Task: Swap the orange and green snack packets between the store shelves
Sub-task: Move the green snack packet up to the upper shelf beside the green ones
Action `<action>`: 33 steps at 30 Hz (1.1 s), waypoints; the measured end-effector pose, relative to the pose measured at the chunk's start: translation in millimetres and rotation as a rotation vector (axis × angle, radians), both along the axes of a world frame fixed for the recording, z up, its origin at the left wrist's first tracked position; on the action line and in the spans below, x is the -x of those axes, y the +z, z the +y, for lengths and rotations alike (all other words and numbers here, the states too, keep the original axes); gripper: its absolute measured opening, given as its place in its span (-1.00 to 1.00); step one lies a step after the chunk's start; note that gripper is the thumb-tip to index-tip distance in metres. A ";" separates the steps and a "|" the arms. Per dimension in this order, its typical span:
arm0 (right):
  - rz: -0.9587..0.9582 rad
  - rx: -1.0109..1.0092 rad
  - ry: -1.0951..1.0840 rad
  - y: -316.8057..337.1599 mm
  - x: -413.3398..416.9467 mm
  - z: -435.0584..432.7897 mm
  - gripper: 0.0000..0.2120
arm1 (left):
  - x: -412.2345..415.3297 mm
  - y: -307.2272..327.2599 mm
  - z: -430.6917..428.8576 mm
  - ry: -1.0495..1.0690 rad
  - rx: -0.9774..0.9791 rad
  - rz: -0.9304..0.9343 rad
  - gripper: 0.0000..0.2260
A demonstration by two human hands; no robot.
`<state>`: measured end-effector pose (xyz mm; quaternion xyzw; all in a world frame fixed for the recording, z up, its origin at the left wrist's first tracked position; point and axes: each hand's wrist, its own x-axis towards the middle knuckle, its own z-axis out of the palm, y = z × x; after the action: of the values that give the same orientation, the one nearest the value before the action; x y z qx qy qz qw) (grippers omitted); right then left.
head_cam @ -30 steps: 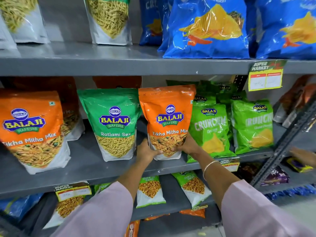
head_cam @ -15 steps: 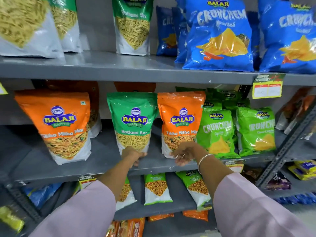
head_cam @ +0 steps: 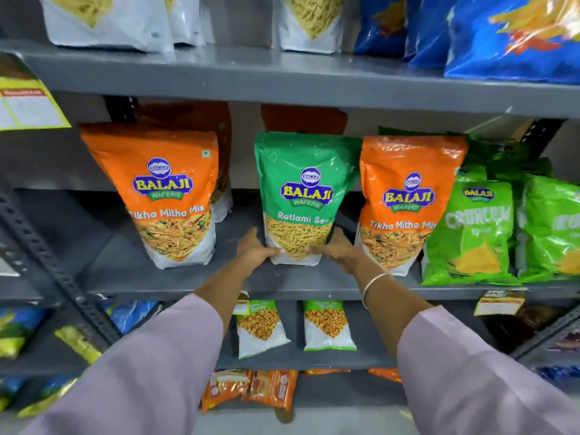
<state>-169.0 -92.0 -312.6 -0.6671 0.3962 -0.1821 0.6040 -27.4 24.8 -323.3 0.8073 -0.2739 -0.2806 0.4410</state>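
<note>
Head view: your left hand and right hand clasp the Ratlami Sev packet; lifting carelessly could topple the right Tikha Mitha Mix packet beside it.

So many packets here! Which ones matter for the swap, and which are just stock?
In the job: green Ratlami Sev packet, left hand, right hand, orange Tikha Mitha Mix packets.

Just stock: lime Crunchem bags, blue bags, price tag.
</note>
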 end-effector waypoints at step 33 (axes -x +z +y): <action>-0.087 0.243 0.038 65.5 43.7 117.9 -0.25 | 51.2 63.8 120.4 0.015 0.181 -0.170 -0.51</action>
<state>-212.6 25.8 -247.1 -0.7343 0.3319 -0.2459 0.5387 -78.6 145.2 -259.5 0.7870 -0.3285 -0.1820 0.4895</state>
